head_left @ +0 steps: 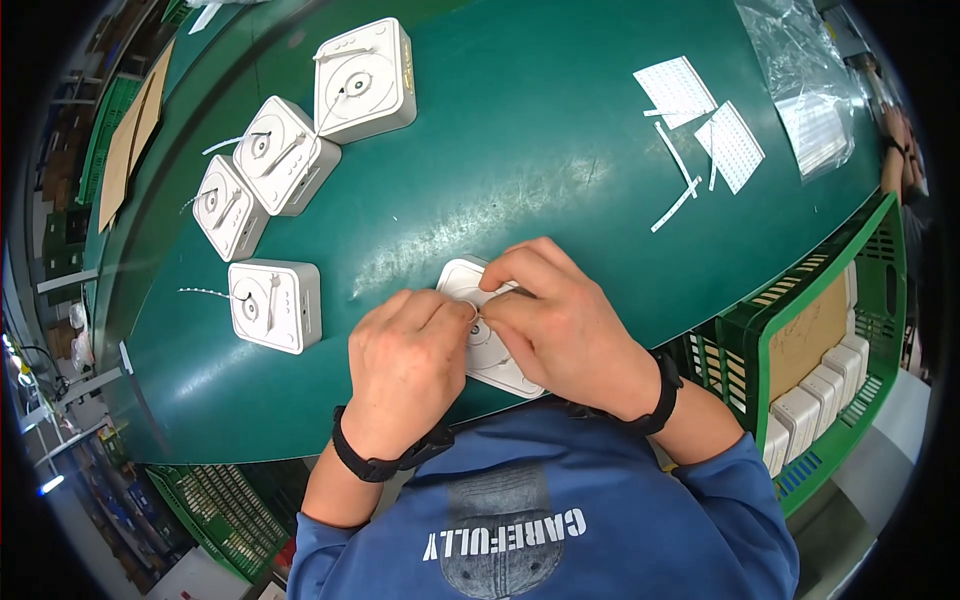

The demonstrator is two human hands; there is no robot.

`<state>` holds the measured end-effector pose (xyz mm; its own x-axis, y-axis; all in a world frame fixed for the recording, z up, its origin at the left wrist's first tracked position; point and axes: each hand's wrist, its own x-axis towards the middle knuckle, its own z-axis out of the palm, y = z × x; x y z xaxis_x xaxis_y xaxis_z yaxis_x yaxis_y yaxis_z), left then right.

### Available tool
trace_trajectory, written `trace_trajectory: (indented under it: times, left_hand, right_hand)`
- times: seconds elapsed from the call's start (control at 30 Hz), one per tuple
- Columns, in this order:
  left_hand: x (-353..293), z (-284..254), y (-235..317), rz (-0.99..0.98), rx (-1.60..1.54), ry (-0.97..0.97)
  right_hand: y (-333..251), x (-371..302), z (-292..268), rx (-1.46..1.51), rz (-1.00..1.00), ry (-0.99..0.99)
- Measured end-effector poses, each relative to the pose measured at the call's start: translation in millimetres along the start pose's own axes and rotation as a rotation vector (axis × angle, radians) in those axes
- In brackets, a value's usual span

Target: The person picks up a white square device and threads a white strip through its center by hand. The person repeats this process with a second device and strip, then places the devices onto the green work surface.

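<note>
A small white turntable-shaped box point(508, 372) with a round disc lies on the table in front of me, partly covered by both hands. My left hand point(406, 345) is closed in a pinch at the left side of the disc. From the right, my right hand point(572, 325) pinches with thumb and forefinger just above the disc, its fingertips close to the left ones. Whatever is between the fingertips is too small and hidden to name. To the left stands a similar white box point(288, 318), a thin striped cord point(210, 292) trailing from its disc.
Several more white turntable-shaped boxes point(365, 95) stand at the far left of the green table point(480, 170). White label sheets point(735, 148) and cut strips point(676, 205) lie far right, near a clear plastic bag point(800, 80). A green crate point(755, 335) with white boxes stands right.
</note>
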<state>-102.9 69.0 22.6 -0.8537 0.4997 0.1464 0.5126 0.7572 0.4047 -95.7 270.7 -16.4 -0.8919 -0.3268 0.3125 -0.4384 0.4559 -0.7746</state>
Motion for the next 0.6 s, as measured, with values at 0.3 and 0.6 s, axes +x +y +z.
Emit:
trace_trajectory:
  times: [0.3,0.6]
  left_hand:
    - [-3,2,0,-0.026,-0.045,0.041]
    - [-19,3,3,-0.090,-0.011,0.129]
  right_hand:
    - [-3,5,4,0.015,0.011,0.008]
    - [-19,9,1,-0.300,-0.043,-0.092]
